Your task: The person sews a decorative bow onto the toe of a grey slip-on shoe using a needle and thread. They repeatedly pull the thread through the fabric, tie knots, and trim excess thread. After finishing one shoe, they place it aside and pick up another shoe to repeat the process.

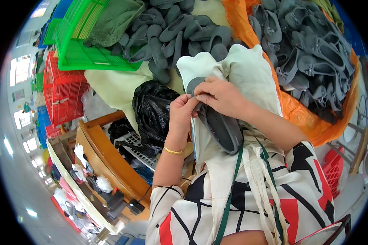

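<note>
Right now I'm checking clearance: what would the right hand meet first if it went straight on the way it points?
The shoe, which the right hand is touching; the left hand, close beside its fingertips, is probably next, though depth is unclear here.

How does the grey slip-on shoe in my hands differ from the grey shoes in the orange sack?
The grey slip-on shoe is a single one, gripped by your left hand and right hand; the grey shoes are many, loosely heaped in the orange sack. The held shoe sits over your lap, while the sack's shoes lie to your right, pointing various ways. Both are grey with open tops.
</note>
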### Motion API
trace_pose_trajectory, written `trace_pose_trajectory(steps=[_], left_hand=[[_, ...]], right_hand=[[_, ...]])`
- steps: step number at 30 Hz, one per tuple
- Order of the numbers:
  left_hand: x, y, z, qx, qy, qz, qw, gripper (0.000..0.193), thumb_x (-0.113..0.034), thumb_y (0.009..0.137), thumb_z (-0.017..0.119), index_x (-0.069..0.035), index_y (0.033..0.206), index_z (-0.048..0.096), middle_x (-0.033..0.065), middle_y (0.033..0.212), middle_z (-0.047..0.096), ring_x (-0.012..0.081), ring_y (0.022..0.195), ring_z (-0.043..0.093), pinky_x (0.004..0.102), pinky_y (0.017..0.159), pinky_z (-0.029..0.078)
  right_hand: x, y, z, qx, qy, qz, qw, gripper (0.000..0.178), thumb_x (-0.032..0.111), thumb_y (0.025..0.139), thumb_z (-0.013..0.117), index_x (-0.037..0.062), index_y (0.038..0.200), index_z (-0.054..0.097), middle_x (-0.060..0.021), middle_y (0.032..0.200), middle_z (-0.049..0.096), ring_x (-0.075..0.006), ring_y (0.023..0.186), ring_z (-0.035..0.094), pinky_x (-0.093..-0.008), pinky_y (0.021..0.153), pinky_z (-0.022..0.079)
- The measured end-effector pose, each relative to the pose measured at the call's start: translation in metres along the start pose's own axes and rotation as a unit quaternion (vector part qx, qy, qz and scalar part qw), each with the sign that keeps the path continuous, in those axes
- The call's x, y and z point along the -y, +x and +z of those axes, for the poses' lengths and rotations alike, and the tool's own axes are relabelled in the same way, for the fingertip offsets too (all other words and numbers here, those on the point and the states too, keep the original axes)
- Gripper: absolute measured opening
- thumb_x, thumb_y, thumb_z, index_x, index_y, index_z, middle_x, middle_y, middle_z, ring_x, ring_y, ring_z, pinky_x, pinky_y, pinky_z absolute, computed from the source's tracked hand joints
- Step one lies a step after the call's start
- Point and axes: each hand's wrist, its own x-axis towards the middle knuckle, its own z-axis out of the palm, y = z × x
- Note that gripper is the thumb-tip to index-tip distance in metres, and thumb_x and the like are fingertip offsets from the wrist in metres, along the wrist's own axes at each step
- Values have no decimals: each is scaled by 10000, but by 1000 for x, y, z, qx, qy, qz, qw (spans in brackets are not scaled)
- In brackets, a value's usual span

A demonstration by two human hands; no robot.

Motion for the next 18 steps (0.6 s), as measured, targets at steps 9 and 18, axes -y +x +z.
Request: trace_pose_trajectory(steps=[9,18], left_hand=[[-3,0,7,-21,63,20,998,144,-157,925,674,-67,816,650,-22,683,613,33,537,498,180,492,390],[-3,-3,9,-38,79,28,996,189,-172,915,686,-60,780,616,-30,661,582,19,537,475,178,498,372]], right_hand=[[-14,27,-3,-32,416,260,871,211,286,1046,481,86,996,527,-37,815,647,-69,525,560,-186,449,432],[-87,-37,-151,-313,597,195,713,208,66,950,563,66,774,451,-4,613,424,-130,537,463,-300,780,548]])
